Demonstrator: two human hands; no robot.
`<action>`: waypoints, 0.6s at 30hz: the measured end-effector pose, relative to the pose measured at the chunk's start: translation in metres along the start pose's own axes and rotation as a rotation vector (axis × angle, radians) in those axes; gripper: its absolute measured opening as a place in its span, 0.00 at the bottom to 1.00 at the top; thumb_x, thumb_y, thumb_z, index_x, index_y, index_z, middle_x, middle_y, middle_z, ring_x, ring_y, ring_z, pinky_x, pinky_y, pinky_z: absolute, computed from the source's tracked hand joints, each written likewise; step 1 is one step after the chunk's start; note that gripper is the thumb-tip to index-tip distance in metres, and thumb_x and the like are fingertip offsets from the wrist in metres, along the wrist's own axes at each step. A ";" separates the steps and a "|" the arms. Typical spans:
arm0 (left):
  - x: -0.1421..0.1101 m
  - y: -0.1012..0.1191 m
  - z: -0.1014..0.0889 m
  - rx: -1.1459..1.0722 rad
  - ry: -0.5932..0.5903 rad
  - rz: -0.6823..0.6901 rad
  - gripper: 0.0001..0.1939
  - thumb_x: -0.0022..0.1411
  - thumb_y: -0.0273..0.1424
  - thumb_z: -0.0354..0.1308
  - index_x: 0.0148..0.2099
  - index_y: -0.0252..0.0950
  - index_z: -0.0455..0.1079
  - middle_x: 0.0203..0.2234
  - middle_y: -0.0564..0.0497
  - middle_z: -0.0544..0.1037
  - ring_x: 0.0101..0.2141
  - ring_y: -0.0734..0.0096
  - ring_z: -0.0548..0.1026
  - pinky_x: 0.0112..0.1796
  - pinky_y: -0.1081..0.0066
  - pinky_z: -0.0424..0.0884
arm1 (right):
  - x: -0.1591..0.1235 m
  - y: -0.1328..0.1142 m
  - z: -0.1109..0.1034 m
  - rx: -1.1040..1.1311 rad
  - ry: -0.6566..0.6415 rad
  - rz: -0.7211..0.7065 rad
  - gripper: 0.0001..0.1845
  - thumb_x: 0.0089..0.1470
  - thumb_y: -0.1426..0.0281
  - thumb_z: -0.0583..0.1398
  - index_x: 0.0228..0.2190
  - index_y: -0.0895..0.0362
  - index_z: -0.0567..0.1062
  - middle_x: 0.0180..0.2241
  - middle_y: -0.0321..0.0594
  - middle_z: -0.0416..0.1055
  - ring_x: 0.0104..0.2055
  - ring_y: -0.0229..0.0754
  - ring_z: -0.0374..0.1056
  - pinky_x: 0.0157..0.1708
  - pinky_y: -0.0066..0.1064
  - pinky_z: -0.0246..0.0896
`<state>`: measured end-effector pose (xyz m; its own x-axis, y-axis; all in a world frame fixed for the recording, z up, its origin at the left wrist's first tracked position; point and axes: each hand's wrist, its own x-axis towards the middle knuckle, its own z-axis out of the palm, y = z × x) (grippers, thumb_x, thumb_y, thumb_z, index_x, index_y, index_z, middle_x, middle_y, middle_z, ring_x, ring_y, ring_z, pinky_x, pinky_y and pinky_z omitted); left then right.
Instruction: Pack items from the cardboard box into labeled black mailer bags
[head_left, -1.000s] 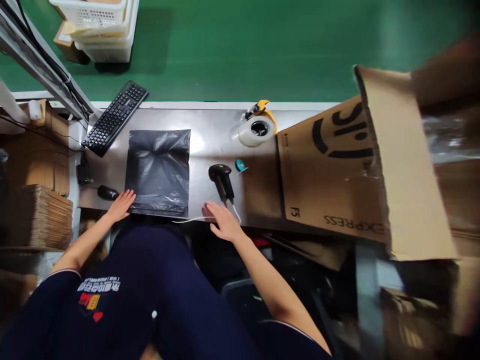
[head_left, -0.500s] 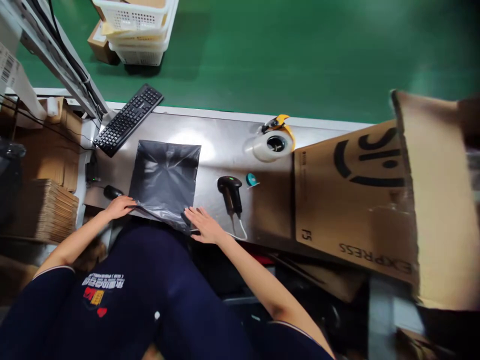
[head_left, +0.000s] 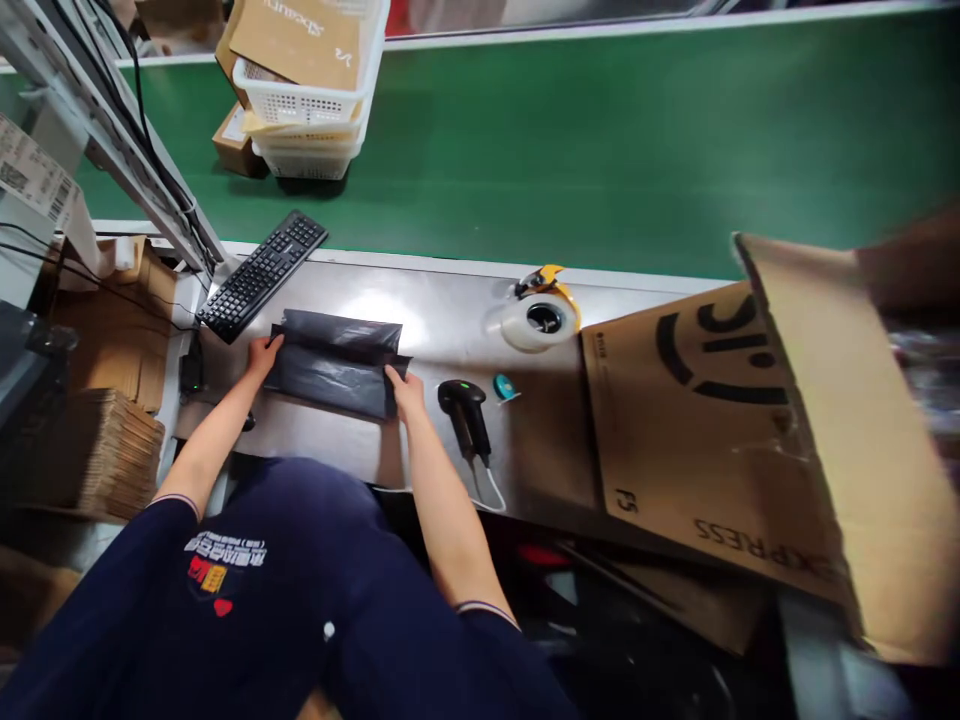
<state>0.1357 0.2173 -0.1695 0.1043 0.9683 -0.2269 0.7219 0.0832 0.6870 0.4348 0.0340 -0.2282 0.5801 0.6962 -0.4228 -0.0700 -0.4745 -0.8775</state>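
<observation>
A black plastic mailing bag (head_left: pixel 334 378) lies on the metal table in front of me, its near part folded up over the rest. My left hand (head_left: pixel 264 352) grips the bag at its left edge, fingers closed on the plastic. At the right edge my right hand (head_left: pixel 405 388) pinches the folded part. Just right of that hand rests a black barcode scanner (head_left: pixel 466 412) with a green light and a white cable. A black computer mouse (head_left: pixel 249 422), partly covered by my left forearm, sits near the table's front edge.
A black keyboard (head_left: pixel 262 275) lies at the back left. Behind the scanner are a teal round item (head_left: pixel 505 387) and a tape dispenser (head_left: pixel 541 318). A large open cardboard box (head_left: pixel 690 430) stands at right. White baskets (head_left: pixel 307 105) sit on the green conveyor (head_left: pixel 600 150).
Both hands have moved away from me, carrying the bag's near edge up and over, so the flat bag is now folded. The view has tilted up slightly.
</observation>
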 end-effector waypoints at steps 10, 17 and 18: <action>0.029 0.017 0.031 0.323 -0.057 -0.112 0.20 0.72 0.46 0.60 0.38 0.35 0.82 0.36 0.33 0.86 0.50 0.39 0.83 0.48 0.55 0.75 | 0.033 -0.013 0.005 -0.346 0.092 0.100 0.32 0.57 0.38 0.59 0.29 0.54 0.78 0.33 0.55 0.81 0.50 0.66 0.77 0.49 0.49 0.72; -0.009 0.029 0.053 0.429 -0.042 0.104 0.36 0.77 0.44 0.51 0.77 0.27 0.59 0.75 0.27 0.61 0.75 0.33 0.57 0.72 0.36 0.53 | 0.000 -0.010 0.034 -0.731 0.250 -0.343 0.43 0.70 0.47 0.50 0.71 0.64 0.62 0.74 0.69 0.55 0.77 0.73 0.49 0.72 0.75 0.43; -0.018 0.033 0.064 0.449 -0.082 0.217 0.37 0.77 0.44 0.50 0.80 0.31 0.55 0.78 0.32 0.55 0.78 0.36 0.50 0.74 0.36 0.46 | -0.003 -0.011 0.048 -0.807 0.160 -0.405 0.40 0.71 0.49 0.50 0.73 0.61 0.61 0.76 0.64 0.52 0.79 0.70 0.44 0.74 0.75 0.39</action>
<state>0.2017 0.1877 -0.1868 0.3252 0.9289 -0.1772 0.8985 -0.2452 0.3641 0.3950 0.0625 -0.2278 0.5465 0.8370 -0.0275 0.7165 -0.4844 -0.5020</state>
